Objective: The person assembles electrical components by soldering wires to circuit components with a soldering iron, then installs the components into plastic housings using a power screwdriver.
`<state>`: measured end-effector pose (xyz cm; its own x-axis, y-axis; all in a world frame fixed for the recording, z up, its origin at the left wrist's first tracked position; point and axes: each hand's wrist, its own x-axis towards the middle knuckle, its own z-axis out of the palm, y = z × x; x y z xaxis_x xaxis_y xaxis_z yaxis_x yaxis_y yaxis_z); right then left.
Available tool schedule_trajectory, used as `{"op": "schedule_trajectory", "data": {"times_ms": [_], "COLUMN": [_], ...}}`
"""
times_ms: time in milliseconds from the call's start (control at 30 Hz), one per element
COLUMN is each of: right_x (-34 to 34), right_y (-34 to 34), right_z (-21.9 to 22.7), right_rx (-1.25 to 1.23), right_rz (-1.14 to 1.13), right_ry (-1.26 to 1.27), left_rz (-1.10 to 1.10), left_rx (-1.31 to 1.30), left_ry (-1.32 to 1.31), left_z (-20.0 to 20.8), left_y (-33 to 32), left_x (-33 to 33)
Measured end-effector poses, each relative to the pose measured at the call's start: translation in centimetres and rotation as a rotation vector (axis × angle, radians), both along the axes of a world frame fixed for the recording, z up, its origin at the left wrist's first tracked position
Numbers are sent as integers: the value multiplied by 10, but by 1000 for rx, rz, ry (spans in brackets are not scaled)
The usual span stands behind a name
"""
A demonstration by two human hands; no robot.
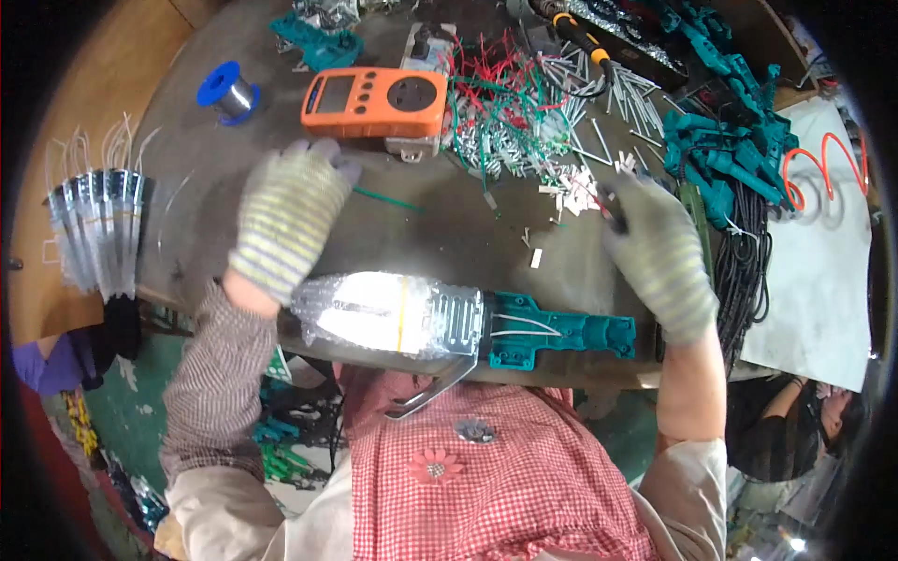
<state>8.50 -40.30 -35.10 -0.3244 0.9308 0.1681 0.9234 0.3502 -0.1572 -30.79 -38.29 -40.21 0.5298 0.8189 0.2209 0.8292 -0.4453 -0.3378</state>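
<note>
My left hand (290,220), in a striped knit glove, is closed above the table's left half. A thin green wire (393,199) runs out to the right from its fingertips. My right hand (659,252), gloved alike and slightly blurred, is closed beside a small pile of white connector pieces (572,192). Something dark with a bit of red shows at its fingertips, too unclear to name. In front of me lies a teal tool housing half (585,335) with pale wires in it, joined to a metal part wrapped in clear plastic (365,313). A metal hook-like stand (430,388) juts toward me.
An orange meter (374,101) and a blue solder spool (227,92) stand farther back. Loose screws, red and green wires and metal pins (505,122) cover the back middle. Teal housings (725,164) and black cables (744,280) lie right; bundled metal parts (98,220) lie left.
</note>
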Motion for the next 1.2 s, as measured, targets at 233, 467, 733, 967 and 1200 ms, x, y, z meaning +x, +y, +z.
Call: {"op": "schedule_trajectory", "data": {"times_ms": [233,467,733,967,1200], "right_x": [-2,-28,-33,-35,-35], "right_y": [-101,-108,-118,-123,-120], "right_z": [-2,-16,-31,-30,-27], "right_rx": [-575,-333,-272,-188,-268], "right_rz": [-122,319,303,323,298], "right_ry": [820,437,441,288,368], "left_rz": [-162,-225,-274,-296,-320], "left_rx": [-23,-713,-762,-738,-649], "left_ry": [-293,-1282,-1362,-1387,-1336], "left_z": [9,20,-9,-12,-17], "left_y": [16,-39,-44,-44,-44], "left_x": [24,103,112,112,112]}}
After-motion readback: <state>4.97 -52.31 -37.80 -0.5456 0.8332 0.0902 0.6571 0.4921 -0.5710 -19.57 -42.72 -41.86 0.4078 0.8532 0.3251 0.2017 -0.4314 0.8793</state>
